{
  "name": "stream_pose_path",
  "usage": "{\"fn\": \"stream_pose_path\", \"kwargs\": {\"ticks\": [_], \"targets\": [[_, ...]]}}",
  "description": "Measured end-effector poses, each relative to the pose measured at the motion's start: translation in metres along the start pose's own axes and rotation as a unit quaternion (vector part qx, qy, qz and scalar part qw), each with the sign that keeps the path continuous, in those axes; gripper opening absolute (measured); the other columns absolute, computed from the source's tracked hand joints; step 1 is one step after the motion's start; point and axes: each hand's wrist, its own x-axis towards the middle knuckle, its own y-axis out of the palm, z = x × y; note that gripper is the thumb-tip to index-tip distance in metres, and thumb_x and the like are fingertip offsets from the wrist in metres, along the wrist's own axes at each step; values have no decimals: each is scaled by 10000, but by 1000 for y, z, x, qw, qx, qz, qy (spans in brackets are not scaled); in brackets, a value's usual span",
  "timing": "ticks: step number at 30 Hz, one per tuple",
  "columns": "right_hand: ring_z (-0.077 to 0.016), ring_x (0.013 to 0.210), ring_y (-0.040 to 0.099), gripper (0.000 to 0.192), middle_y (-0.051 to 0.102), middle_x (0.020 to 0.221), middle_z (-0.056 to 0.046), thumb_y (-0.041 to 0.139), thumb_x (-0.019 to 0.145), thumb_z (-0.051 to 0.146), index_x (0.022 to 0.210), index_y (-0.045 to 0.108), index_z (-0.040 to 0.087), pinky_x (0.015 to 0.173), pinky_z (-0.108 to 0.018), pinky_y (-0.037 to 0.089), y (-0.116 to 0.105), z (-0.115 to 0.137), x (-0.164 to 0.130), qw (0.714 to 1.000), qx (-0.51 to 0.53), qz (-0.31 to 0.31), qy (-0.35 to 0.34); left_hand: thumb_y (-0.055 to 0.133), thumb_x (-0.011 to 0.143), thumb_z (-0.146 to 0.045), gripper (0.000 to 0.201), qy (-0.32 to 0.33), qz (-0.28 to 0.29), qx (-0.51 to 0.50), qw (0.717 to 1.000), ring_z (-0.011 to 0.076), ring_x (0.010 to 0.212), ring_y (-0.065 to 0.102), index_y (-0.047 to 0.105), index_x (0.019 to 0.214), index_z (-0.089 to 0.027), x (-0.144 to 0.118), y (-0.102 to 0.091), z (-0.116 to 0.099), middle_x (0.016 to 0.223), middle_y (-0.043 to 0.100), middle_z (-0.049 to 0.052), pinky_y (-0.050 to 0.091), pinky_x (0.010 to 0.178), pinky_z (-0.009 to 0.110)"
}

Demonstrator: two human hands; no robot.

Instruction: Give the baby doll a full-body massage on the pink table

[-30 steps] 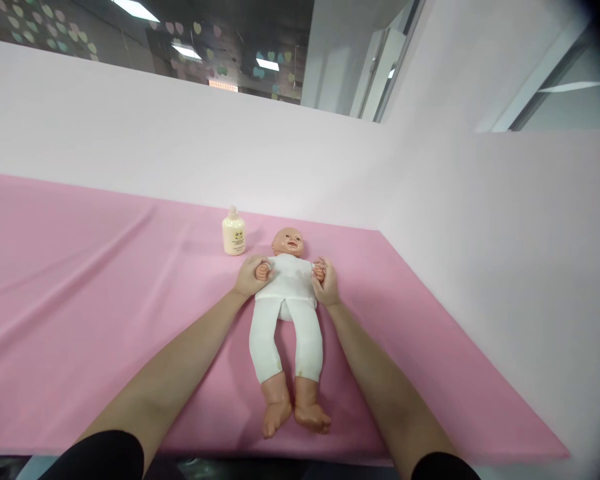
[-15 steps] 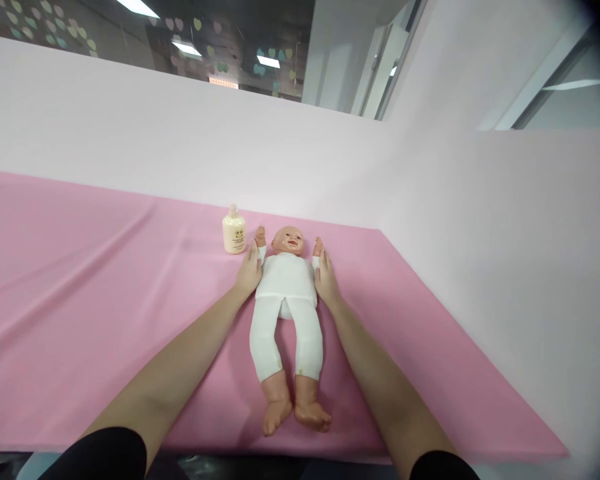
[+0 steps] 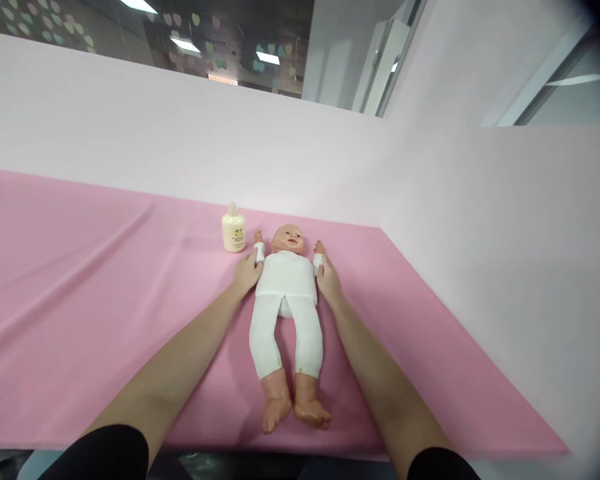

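Observation:
A baby doll [image 3: 286, 303] in a white suit lies on its back on the pink cloth [image 3: 105, 293], head away from me and bare feet toward me. Both of its arms are raised beside its head. My left hand [image 3: 247, 271] grips the doll's arm on the left side, just below the small hand. My right hand [image 3: 327, 279] holds the other arm in the same way. A small cream bottle [image 3: 233, 229] stands upright a little left of the doll's head, close to my left hand.
Pale pink walls [image 3: 480, 233] rise behind the cloth and along its right side, meeting in a corner near the doll's head. The cloth's front edge [image 3: 330, 455] runs just below the doll's feet.
The doll's arms have gone from folded at its chest to stretched up beside its head. My hands slid back slightly along the arms toward the shoulders.

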Motion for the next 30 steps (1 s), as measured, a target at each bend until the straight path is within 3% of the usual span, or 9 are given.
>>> {"fn": "stream_pose_path", "kwargs": {"ticks": [7, 13, 25, 30], "targets": [[-267, 1090, 539, 431, 581, 1123, -139, 333, 875, 245, 1258, 514, 164, 965, -454, 438, -1, 4, -1, 998, -44, -38, 21, 375, 896, -322, 574, -12, 15, 35, 999, 310, 1165, 534, 347, 1446, -158, 1, -1, -1, 1267, 578, 150, 405, 967, 431], [-258, 1136, 511, 382, 557, 1186, -160, 378, 863, 253, 1202, 498, 123, 981, -432, 427, -4, 8, -2, 998, -21, -56, 32, 378, 897, -328, 563, -8, 9, 34, 999, 302, 1138, 554, 359, 1437, -171, 0, -1, -1, 1245, 592, 143, 417, 947, 425], [-285, 1118, 527, 451, 586, 1145, -175, 397, 870, 319, 1251, 529, 119, 978, -454, 418, -1, 3, -2, 995, -90, -25, 42, 399, 883, -335, 581, -21, 13, 57, 998, 319, 1200, 518, 371, 1439, -164, 3, 0, 0, 1295, 566, 155, 391, 990, 442], [-279, 1133, 538, 453, 593, 1178, -149, 421, 853, 323, 1264, 513, 155, 994, -460, 416, 0, -1, -1, 997, -57, -10, 52, 412, 874, -329, 581, -16, 2, 45, 999, 324, 1199, 517, 383, 1432, -169, 4, 2, 3, 1287, 574, 150, 383, 998, 463]]}}
